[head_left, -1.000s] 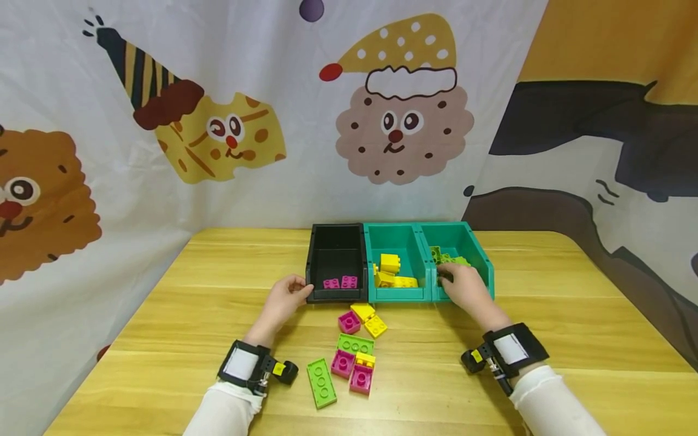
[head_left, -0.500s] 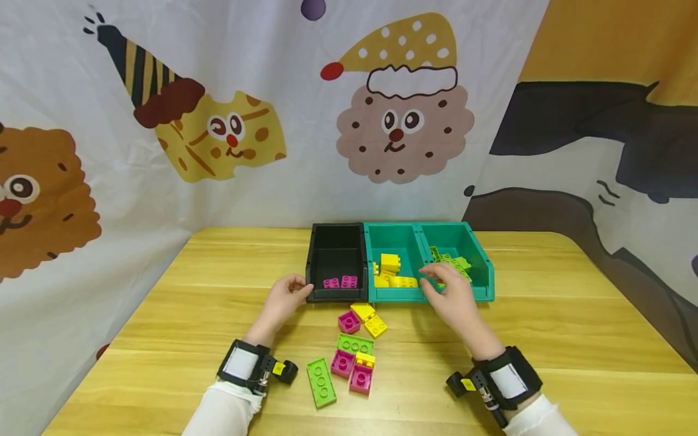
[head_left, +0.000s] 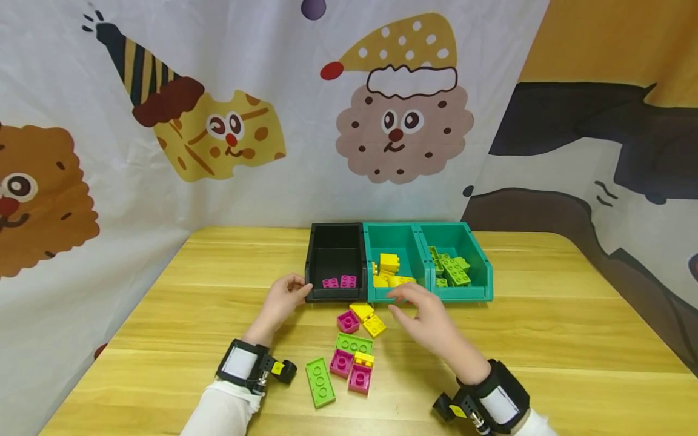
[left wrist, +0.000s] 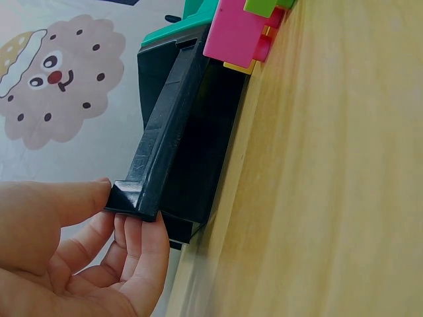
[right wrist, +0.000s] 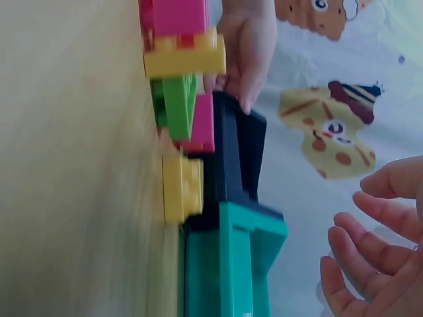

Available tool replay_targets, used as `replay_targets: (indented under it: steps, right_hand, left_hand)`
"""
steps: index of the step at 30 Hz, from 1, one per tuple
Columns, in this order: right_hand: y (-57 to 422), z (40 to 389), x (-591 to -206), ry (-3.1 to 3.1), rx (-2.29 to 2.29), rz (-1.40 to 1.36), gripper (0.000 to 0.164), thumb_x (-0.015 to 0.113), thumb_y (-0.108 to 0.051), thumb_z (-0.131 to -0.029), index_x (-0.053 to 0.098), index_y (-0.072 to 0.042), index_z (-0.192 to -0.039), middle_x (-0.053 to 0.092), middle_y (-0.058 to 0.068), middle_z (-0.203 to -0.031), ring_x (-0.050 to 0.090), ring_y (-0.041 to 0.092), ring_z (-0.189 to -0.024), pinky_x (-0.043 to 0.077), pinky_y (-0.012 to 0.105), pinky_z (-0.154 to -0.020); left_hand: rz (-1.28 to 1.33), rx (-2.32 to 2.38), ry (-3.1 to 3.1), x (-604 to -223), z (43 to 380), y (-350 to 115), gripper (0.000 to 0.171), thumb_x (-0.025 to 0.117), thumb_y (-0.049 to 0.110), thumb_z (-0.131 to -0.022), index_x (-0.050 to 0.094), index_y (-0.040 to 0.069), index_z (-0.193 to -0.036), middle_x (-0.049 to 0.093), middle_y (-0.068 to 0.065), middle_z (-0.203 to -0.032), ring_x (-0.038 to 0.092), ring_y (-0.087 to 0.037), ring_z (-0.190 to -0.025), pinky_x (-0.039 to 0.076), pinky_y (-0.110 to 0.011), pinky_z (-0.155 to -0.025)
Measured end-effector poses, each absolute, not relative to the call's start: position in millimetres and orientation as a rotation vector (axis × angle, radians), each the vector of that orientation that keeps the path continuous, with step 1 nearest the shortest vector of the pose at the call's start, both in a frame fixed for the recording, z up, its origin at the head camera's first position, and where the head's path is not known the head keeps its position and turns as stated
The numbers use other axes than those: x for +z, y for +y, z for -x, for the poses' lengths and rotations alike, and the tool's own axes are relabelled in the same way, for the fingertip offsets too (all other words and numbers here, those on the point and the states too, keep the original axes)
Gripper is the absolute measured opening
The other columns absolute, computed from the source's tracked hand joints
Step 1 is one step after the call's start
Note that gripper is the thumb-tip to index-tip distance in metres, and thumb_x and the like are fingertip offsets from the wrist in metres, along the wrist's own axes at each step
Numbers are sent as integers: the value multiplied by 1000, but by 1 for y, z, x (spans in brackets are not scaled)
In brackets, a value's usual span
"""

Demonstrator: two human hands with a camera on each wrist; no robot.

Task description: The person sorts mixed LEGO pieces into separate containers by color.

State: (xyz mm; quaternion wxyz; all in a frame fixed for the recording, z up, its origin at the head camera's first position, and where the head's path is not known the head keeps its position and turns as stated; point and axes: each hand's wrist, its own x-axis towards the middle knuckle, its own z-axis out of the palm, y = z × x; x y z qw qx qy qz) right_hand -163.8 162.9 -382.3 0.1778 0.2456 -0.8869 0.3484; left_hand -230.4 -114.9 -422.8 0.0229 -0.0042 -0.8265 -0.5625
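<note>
My left hand point(head_left: 279, 303) pinches the front left corner of the black bin point(head_left: 335, 239); in the left wrist view the thumb lies on the rim, fingers beneath it. Two magenta building blocks point(head_left: 348, 281) lie in that bin. My right hand point(head_left: 436, 321) hovers before the middle teal bin point(head_left: 391, 235), holding nothing, fingers loosely bent. Yellow blocks point(head_left: 389, 262) lie in the middle bin, partly hidden by this hand. Green blocks point(head_left: 454, 271) fill part of the right teal bin point(head_left: 480, 272). Nearest the right hand on the table is a yellow block point(head_left: 374, 326).
Loose blocks lie before the bins: a magenta block point(head_left: 347, 321), a long green block point(head_left: 354, 343), magenta blocks point(head_left: 360, 379) with a small yellow block point(head_left: 364, 360), and another long green block point(head_left: 320, 383). A printed cloth point(head_left: 305, 200) hangs behind the wooden table point(head_left: 218, 260).
My right hand has left the right teal bin and moved left and toward me, its fingers spreading. The green blocks there have come into full view. My left hand stays on the black bin.
</note>
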Motion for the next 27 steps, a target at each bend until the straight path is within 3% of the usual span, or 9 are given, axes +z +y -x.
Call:
replay_targets:
  steps: [11,17,27]
  right_hand:
    - [134,145,-393,-2743,1054,-998,29,69,-19,-86,65,-9,-113,63,4,-109,61,20,-97,55,34,-82]
    - [123,136,-396,-2861,873,-1093,40,69,-32,-85,64,-13,-120,61,1,-120,59,17,-105,52,32,-89]
    - [116,131,-401,-2939,698,-1125,42,76,-32,-80,64,-21,-118,58,3,-121,54,19,-110,50,39,-93]
  left_hand:
    - [31,-1732,-2551,-422,229,-115,14,63,8,-89,58,-5,-93,54,-8,-79,52,-13,-67,56,-32,-69]
    - [35,-1747,-2545,-420,228,-115,14,62,7,-90,58,-5,-93,54,-8,-79,53,-13,-68,56,-32,-69]
    - [27,-1748,-2548,-420,228,-115,14,63,7,-89,58,-5,-94,54,-8,-80,53,-13,-67,55,-31,-69]
